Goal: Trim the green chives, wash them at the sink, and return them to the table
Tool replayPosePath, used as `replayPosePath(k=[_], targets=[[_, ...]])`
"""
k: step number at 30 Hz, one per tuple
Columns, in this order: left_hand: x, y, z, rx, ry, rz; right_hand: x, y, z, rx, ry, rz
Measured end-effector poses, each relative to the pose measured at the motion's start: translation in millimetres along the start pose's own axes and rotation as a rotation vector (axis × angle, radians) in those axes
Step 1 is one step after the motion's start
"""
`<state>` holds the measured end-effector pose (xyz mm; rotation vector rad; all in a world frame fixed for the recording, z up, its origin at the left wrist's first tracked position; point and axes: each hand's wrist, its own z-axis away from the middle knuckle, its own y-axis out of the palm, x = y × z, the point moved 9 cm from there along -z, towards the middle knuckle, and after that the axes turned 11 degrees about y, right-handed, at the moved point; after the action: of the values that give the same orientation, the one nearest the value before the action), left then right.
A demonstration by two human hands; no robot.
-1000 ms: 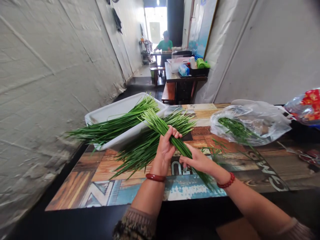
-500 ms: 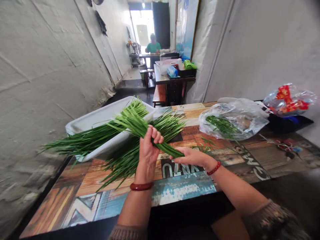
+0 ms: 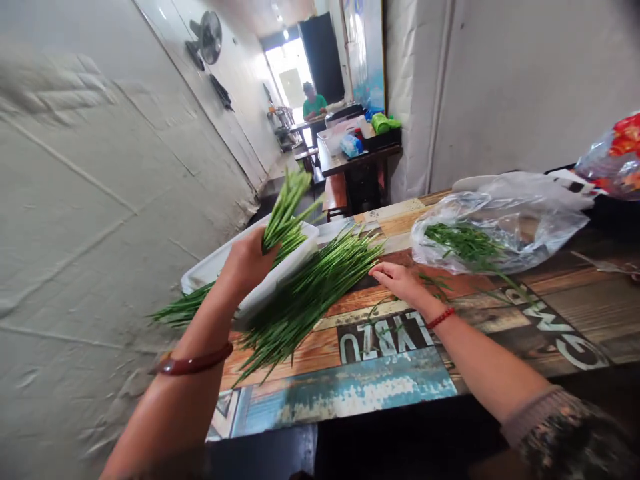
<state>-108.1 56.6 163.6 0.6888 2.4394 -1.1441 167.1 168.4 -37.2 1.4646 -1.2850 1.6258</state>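
My left hand (image 3: 246, 260), with a dark red bangle on its wrist, is closed around a bunch of garlic chives (image 3: 286, 208). It holds the bunch over a white plastic tray (image 3: 273, 283), where more chives lie with their dark leaves hanging over the left end. On the table beside the tray is a loose pile of chives (image 3: 315, 287), pale stem ends pointing right. My right hand (image 3: 397, 280), wearing a red bead bracelet, is at those stem ends. Its fingers are stretched out, and nothing shows in them.
A clear plastic bag (image 3: 545, 217) with green trimmings (image 3: 463, 243) lies right on the patterned table (image 3: 380, 390). Green scraps (image 3: 436, 285) are scattered nearby. A red-printed package (image 3: 620, 153) is at the right edge. Beyond are a table with bins (image 3: 333, 141) and a person in green (image 3: 314, 105).
My left hand has carried the bunch left and up, over the tray. My right hand has let go of the bunch's leafy end and moved to the pile's stem ends.
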Motion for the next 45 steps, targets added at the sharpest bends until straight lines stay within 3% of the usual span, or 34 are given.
replayPosePath(k=[3, 6, 9, 12, 15, 21, 25, 28, 30, 33, 36, 42, 45], targets=[[36, 8.4, -15, 0.248, 0.011, -0.591, -6, -2, -1, -0.012, 0.027, -0.002], [81, 6.7, -15, 0.339, -0.117, -0.854, -5, -4, -2, -0.006, 0.038, -0.011], [120, 15.6, -4, 0.419, -0.182, -0.864, -3, -3, -2, 0.006, 0.045, 0.012], [150, 36.4, 13, 0.552, -0.209, -0.68, -3, -3, -2, 0.01, 0.055, 0.011], [161, 41.6, 21, 0.517, -0.199, -0.524, -4, -2, -2, 0.021, 0.061, -0.007], [128, 47.8, 16, 0.438, -0.052, -0.496, -10, -4, 0, 0.029, 0.127, -0.125], [66, 53.8, 15, 0.21, 0.096, -0.528, -9, -15, 1, -0.054, 0.15, -0.19], [18, 79.6, 32, 0.126, 0.217, -0.387, -7, -24, 0, -0.126, 0.141, -0.236], [-1, 110.8, 49, 0.177, 0.266, -0.294, -6, -27, -1, -0.153, 0.136, -0.267], [-9, 157.8, 73, 0.274, 0.255, -0.251, -6, -31, -1, -0.181, 0.135, -0.288], [-10, 185.1, 87, 0.314, 0.24, -0.287, -6, -33, -3, -0.189, 0.126, -0.3], [-5, 190.9, 95, 0.449, 0.147, -0.598, -6, -37, -5, -0.207, 0.143, -0.328], [-5, 189.8, 103, 0.533, 0.151, -0.617, -4, -42, -4, -0.228, 0.152, -0.349]])
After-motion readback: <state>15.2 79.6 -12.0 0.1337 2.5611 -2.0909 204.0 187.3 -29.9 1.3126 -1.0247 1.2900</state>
